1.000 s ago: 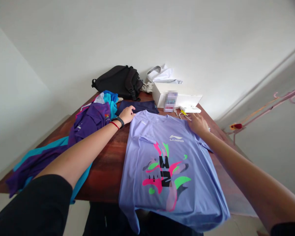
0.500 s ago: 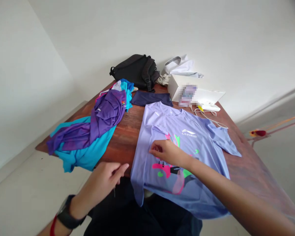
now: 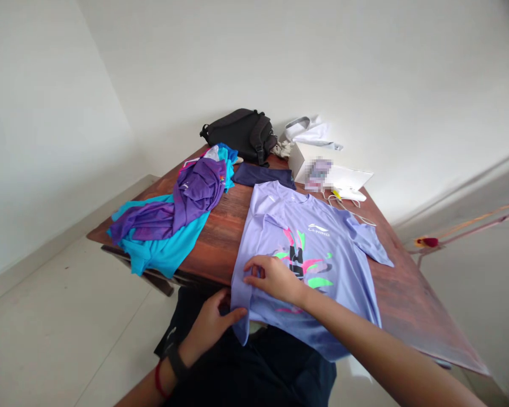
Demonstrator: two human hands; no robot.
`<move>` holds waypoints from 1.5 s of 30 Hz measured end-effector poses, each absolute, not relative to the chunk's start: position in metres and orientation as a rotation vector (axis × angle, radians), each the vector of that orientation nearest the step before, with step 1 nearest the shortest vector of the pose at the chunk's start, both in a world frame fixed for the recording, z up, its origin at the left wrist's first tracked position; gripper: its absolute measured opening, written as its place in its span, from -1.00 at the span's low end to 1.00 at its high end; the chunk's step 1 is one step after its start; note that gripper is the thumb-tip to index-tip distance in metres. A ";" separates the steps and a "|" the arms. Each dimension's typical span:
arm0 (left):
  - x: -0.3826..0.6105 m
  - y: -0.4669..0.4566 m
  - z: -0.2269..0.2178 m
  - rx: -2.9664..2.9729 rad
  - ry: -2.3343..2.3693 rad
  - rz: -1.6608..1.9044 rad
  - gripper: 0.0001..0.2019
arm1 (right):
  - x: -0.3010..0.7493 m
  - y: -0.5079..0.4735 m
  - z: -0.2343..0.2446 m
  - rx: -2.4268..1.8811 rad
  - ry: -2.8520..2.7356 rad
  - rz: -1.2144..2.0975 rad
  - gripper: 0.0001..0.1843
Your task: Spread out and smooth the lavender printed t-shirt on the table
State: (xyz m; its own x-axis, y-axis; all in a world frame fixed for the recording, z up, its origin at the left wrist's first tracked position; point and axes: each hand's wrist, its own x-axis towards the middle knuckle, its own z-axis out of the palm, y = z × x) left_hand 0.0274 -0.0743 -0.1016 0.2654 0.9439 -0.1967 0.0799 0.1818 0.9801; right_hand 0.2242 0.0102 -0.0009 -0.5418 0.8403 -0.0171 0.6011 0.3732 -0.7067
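Note:
A lavender T-shirt (image 3: pixel 348 288) with a white logo and a bright pink, green and black print lies spread on the wooden table, its hem hanging over the front edge. Its left side is folded inward in a narrow strip. At the lower end of that strip is my left hand (image 3: pixel 214 322), thumb over the cloth and fingers apart at the fabric's edge. My right hand (image 3: pixel 275 277) hovers at or just touches the shirt beside the strip, fingers loosely curved with a gap to the thumb. Whether its fingertips press the cloth, I cannot tell.
Rumpled purple and turquoise clothes (image 3: pixel 199 186) lie at the left of the table (image 3: pixel 220 237). Behind are a folded navy cloth (image 3: pixel 263 176), a black backpack (image 3: pixel 237 133), a white bag (image 3: pixel 307 131), and a white box (image 3: pixel 301 161) with a cable.
My left hand has moved right and up to the shirt's lower left edge, its thumb spreading. My right hand has shifted slightly left and down toward the folded strip. The view has shifted.

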 end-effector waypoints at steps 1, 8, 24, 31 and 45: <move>0.028 -0.076 -0.104 1.231 1.137 0.850 -0.53 | 0.225 0.009 -0.003 -1.254 -2.275 0.936 -0.84; 0.030 -0.092 -0.125 1.389 1.265 0.817 -0.59 | 0.223 0.009 -0.008 -1.234 -2.199 0.851 -0.88; 0.013 -0.094 -0.170 1.562 1.252 0.630 -0.79 | 0.223 0.018 -0.011 -1.313 -2.090 0.706 -0.75; 0.011 -0.092 -0.173 1.373 1.186 0.689 -0.80 | 0.223 0.007 0.011 -1.373 -2.128 0.780 -0.79; -0.006 -0.124 -0.142 0.797 0.832 0.688 -0.59 | 0.215 -0.115 -0.097 -1.676 -1.714 1.674 -0.75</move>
